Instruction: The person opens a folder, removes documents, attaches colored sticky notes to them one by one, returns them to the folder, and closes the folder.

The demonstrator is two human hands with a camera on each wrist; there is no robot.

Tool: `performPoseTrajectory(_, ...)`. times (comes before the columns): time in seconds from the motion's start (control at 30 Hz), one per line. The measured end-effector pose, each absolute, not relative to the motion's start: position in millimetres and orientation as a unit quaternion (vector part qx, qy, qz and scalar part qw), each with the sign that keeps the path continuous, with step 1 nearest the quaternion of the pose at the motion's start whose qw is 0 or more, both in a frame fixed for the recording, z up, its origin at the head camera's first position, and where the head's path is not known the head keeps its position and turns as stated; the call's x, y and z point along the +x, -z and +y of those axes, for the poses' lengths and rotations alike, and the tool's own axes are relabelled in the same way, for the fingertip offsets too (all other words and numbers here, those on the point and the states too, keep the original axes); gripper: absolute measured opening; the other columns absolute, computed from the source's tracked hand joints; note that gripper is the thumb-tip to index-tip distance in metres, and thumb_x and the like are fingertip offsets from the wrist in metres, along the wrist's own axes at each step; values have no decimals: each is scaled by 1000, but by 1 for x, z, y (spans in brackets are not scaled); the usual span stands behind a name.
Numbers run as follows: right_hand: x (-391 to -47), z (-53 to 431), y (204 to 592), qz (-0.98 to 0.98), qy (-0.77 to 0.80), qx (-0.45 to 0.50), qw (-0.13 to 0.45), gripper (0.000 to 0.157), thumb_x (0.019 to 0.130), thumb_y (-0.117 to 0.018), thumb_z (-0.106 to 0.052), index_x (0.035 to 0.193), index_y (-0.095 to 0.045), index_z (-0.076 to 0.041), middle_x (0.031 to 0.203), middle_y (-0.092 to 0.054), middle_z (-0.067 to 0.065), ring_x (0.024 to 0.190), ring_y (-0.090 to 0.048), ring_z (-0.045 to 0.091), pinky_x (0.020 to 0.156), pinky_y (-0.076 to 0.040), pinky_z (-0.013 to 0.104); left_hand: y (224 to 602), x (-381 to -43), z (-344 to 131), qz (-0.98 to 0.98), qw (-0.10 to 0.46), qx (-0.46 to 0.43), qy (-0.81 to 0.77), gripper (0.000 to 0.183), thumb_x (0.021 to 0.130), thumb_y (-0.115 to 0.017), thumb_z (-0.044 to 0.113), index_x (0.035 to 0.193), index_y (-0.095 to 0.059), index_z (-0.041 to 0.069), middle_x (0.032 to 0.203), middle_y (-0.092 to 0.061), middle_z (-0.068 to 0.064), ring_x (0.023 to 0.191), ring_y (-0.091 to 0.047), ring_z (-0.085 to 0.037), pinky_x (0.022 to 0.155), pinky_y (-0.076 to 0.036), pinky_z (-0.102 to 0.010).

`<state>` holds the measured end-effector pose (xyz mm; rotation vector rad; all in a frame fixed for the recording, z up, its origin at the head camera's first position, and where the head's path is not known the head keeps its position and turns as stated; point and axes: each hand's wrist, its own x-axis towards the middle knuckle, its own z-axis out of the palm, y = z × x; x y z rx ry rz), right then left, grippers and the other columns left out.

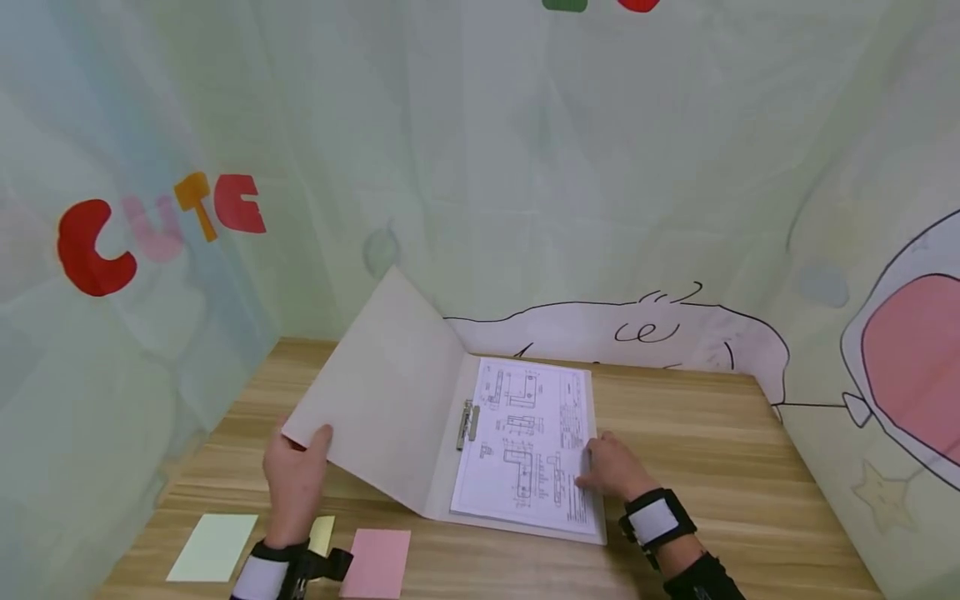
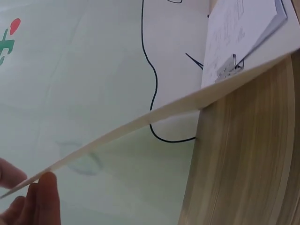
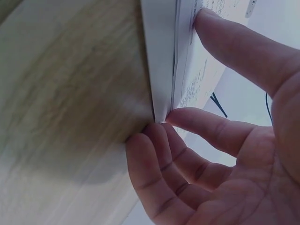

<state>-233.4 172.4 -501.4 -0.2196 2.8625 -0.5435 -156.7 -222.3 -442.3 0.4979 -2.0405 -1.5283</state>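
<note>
The folder (image 1: 446, 475) lies open on the worktop (image 1: 697, 442), hinged near to far. Left of that fold, the left hand (image 1: 294, 483) pinches the raised cover (image 1: 386, 387) at its near left corner; opposite, the right hand (image 1: 617, 468) touches the sheets (image 1: 551, 442) along their right edge, gripping or not I cannot tell.

Pale green cloth walls (image 1: 480, 200) around a wooden table (image 1: 697, 450).
From my end, through the head view, I see soft creases in the cloth and even, muted light. On my left it turns bluish, with "CUTE" (image 1: 193, 196) in red, pink and orange letters. A white cartoon figure (image 1: 570, 327) outlined in black runs behind the table's far edge; on my right I make out a pink balloon (image 1: 922, 358) above a faint star (image 1: 885, 497).
</note>
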Motion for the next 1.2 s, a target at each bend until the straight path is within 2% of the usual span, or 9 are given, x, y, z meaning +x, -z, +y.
performPoseTrajectory(0.23,-232,173,499,973,188,-70,118,53,71,-83,-19,112,-60,7,92,-49,10,76,-50,22,65,-45,33,450,-155,-234,-768,315,211,516,46,84,-57,4,129,-47,4,112,-57,-13,85,-51,-12,62,-39,-15)
performPoseTrajectory(0.37,-232,173,499,973,183,-74,119,54,71,-83,-20,112,-60,6,91,-49,10,76,-50,22,65,-45,33,454,-154,-246,-798,308,203,477,48,83,-56,2,131,-47,2,123,-53,-20,97,-53,-26,75,-42,-30)
performPoseTrajectory(0.53,-233,173,500,973,180,-74,123,54,72,-83,-20,113,-61,6,93,-50,11,77,-50,22,67,-45,34,457,-152,-261,-876,221,193,383,46,86,-56,8,130,-47,-6,127,-41,-33,103,-48,-48,75,-41,-57)
performPoseTrajectory(0.63,-232,174,500,974,177,-72,125,53,72,-83,-20,112,-61,6,93,-49,10,77,-50,22,67,-45,34,459,-152,-265,-919,153,188,311,53,87,-60,19,129,-45,-9,126,-34,-40,102,-42,-56,68,-41,-62)
performPoseTrajectory(0.77,-232,174,499,974,176,-72,125,53,72,-83,-20,112,-61,6,93,-49,10,78,-49,23,68,-45,34,461,-154,-266,-951,74,167,248,66,86,-61,28,131,-38,-15,127,-27,-46,114,-27,-62,80,-34,-69)
performPoseTrajectory(0.87,-232,174,499,974,175,-73,123,53,72,-83,-20,112,-61,6,93,-49,10,78,-49,23,68,-45,35,463,-155,-264,-966,35,143,212,71,86,-60,31,128,-36,-20,125,-23,-51,118,-19,-65,90,-21,-72)
performPoseTrajectory(0.97,-232,173,500,975,173,-74,120,53,72,-83,-21,112,-61,6,92,-49,11,78,-49,23,69,-45,35,465,-158,-260,-978,18,106,180,73,84,-63,32,122,-39,-25,126,-25,-51,120,-19,-65,95,-14,-71)
performPoseTrajectory(1.1,-233,174,501,974,177,-76,116,52,72,-83,-20,112,-61,5,93,-49,11,77,-49,23,68,-45,35,467,-164,-249,-986,-27,36,158,68,80,-67,26,116,-44,-26,126,-34,-47,117,-29,-62,95,-28,-66)
performPoseTrajectory(1.2,-234,176,502,974,182,-75,114,51,73,-82,-19,113,-61,5,94,-49,11,78,-50,23,68,-45,35,468,-169,-239,-986,-64,-3,154,57,77,-71,19,114,-51,-20,112,-48,-38,102,-45,-53,81,-44,-58)
